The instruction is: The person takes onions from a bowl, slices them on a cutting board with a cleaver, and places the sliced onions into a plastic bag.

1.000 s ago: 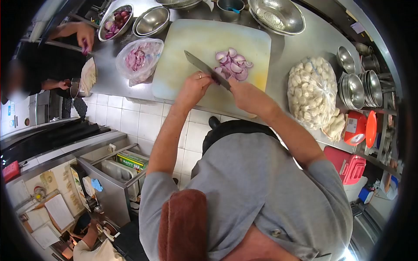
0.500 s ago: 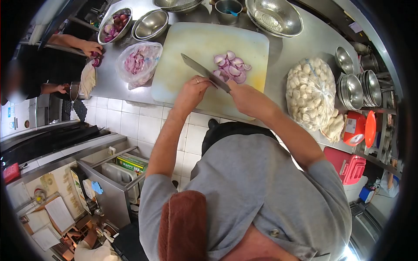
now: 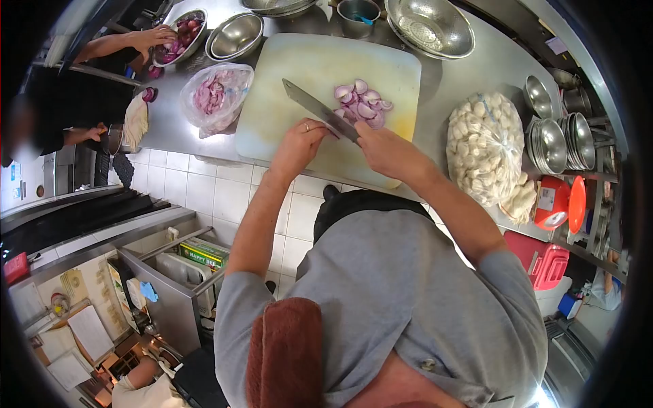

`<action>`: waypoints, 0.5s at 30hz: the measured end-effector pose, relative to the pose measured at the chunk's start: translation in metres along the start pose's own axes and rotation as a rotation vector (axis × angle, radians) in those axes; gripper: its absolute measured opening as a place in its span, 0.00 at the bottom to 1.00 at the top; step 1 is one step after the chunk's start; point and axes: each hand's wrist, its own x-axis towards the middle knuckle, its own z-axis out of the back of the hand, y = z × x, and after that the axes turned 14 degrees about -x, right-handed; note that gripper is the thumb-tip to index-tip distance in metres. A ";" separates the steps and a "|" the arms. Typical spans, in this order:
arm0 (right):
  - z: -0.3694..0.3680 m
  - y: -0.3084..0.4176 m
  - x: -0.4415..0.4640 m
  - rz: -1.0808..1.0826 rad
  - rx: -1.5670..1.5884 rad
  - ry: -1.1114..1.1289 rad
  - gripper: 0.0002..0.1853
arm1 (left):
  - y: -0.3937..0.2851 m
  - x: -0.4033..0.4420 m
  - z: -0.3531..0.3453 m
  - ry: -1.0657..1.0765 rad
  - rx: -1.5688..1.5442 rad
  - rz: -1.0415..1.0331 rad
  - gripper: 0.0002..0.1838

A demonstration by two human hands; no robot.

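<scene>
My right hand [image 3: 386, 151] is wrapped round the handle of a large kitchen knife [image 3: 309, 103]; its broad blade slants up and left over the white cutting board [image 3: 272, 71]. Beside the blade, my left hand [image 3: 299, 146] has its fingers bent together, a ring on one of them. A small purple bit of red onion shows at its fingertips, mostly hidden by them. Just beyond the blade lies a pile of sliced red onion [image 3: 364, 102] on the board. Left of the board sits a clear plastic bag of peeled onion pieces [image 3: 216, 98].
A big bag of peeled garlic [image 3: 483, 146] stands to the right, near stacked steel bowls [image 3: 547, 143] and a red scale [image 3: 552, 202]. Along the back are a colander [image 3: 435, 30] and a small pot [image 3: 357, 17]. A co-worker's hand [image 3: 156, 39] reaches into a bowl of red onions [image 3: 192, 51].
The co-worker's upper hand has moved from the table edge into the onion bowl. My hands and the knife have barely shifted.
</scene>
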 end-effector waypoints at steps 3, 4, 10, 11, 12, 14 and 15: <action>0.015 0.002 -0.014 -0.002 0.027 0.012 0.11 | 0.003 -0.003 -0.005 -0.029 -0.038 0.003 0.07; 0.018 0.003 -0.017 0.000 0.035 0.019 0.10 | 0.005 -0.003 -0.005 -0.039 -0.030 0.003 0.08; 0.013 -0.002 -0.026 0.005 0.051 0.064 0.12 | 0.005 -0.003 -0.006 -0.048 -0.017 0.001 0.08; 0.012 -0.002 -0.027 0.004 0.052 0.066 0.12 | 0.004 -0.003 -0.006 -0.047 -0.017 -0.003 0.08; 0.010 -0.003 -0.028 0.018 0.039 0.038 0.12 | 0.004 -0.003 -0.006 -0.046 -0.018 0.000 0.08; 0.006 -0.003 -0.028 0.030 0.029 0.013 0.12 | 0.006 -0.005 -0.007 -0.051 -0.015 0.005 0.08; 0.004 -0.003 -0.028 0.034 -0.003 0.001 0.12 | 0.007 -0.005 -0.007 -0.051 -0.016 0.006 0.08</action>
